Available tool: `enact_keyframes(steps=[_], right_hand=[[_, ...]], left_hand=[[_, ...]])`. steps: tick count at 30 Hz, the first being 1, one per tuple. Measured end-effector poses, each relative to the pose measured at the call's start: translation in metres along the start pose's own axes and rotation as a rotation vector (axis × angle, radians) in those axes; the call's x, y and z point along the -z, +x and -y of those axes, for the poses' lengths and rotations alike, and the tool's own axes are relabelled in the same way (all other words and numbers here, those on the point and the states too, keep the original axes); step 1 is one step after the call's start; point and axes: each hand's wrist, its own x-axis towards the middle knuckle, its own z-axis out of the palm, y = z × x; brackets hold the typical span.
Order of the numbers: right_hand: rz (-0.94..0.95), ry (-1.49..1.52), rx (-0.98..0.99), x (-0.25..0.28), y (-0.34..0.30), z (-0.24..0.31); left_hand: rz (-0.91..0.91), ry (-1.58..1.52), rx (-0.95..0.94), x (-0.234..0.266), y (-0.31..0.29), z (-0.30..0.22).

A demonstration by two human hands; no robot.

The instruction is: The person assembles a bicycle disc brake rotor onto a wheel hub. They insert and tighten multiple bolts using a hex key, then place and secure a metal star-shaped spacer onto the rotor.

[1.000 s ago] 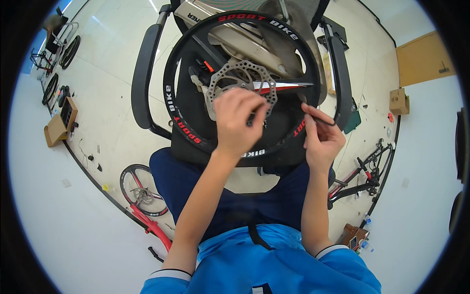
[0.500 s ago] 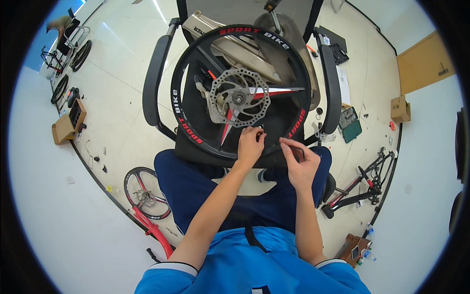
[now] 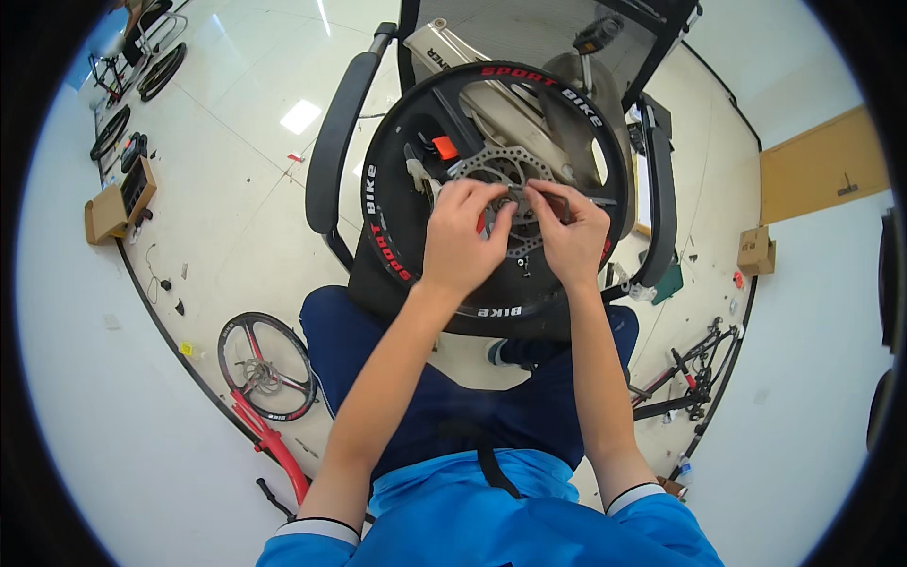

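Note:
A black bicycle wheel (image 3: 378, 180) with red and white lettering lies flat on the chair in front of me. At its hub sits a silver disc brake rotor (image 3: 491, 163) with holes around it, partly covered by my fingers. My left hand (image 3: 461, 236) is closed in a pinch just left of the hub. From the other side, my right hand (image 3: 574, 236) pinches with thumb and index finger close to it. Whatever small part lies between the fingertips is too small to name. Below the rotor, small metal bolts (image 3: 524, 268) rest on the black wheel.
Black armrests (image 3: 335, 142) flank the wheel. Behind it, a beige bike frame (image 3: 453, 57) leans on the chair. A red frame (image 3: 269, 435) and another wheel (image 3: 302, 350) lie on the left floor, a black-red frame (image 3: 690, 378) on the right. Cardboard boxes (image 3: 756, 250) stand by the walls.
Both hands have moved up from the wheel's near rim to the rotor's hub and come closer together. The view has shifted, so the chair and wheel appear further right.

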Motion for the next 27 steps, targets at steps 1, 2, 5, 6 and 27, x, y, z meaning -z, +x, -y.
enact_keyframes(steps=[1,2,5,6,27], right_hand=[[0.012,-0.031,0.030,-0.001,-0.001,-0.001],[0.023,-0.063,0.059,-0.003,0.000,0.000],[0.053,-0.177,0.241,-0.007,0.003,0.010],[0.060,-0.199,0.301,-0.010,0.005,0.010],[0.012,-0.054,0.165,-0.026,0.003,0.002]], left_hand=[[-0.003,0.016,-0.036,-0.002,0.008,0.009],[0.047,-0.011,-0.019,-0.005,0.012,0.019],[0.197,-0.085,0.027,-0.014,0.010,0.036],[0.238,-0.103,0.031,-0.012,0.013,0.036],[0.151,-0.211,0.291,-0.015,0.020,0.031]])
